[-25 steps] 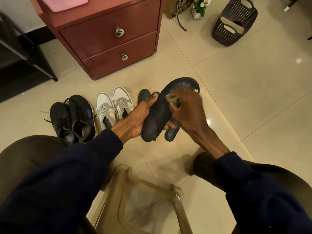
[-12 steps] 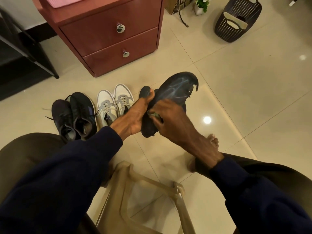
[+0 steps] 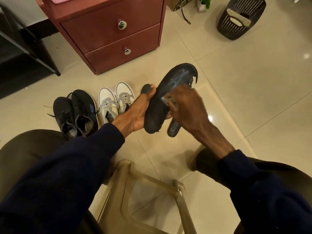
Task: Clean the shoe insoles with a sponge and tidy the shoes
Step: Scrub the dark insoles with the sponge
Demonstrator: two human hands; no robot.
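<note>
Insole (image 3: 162, 105) is up over the mid floor (image 3: 236, 98), left hand (image 3: 136, 114) gripping its left edge. Right hand (image 3: 187, 105) pinches sponge (image 3: 168, 99) against insole's middle. Second insole (image 3: 173, 129) lies on floor beneath. White shoes (image 3: 114, 100), then black shoes (image 3: 76, 112), stand to the left, near drawers (image 3: 109, 31).

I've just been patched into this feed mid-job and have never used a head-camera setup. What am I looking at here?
There is no machine. One camera sits on a person's head and looks down at their own two bare hands. The left hand has a dark insole in its grip, and the right hand presses a small sponge against it. Pale streaks show on the insole. On the tiled floor lie another insole, a black pair of shoes and a white pair, in front of a red drawer cabinet.
</note>
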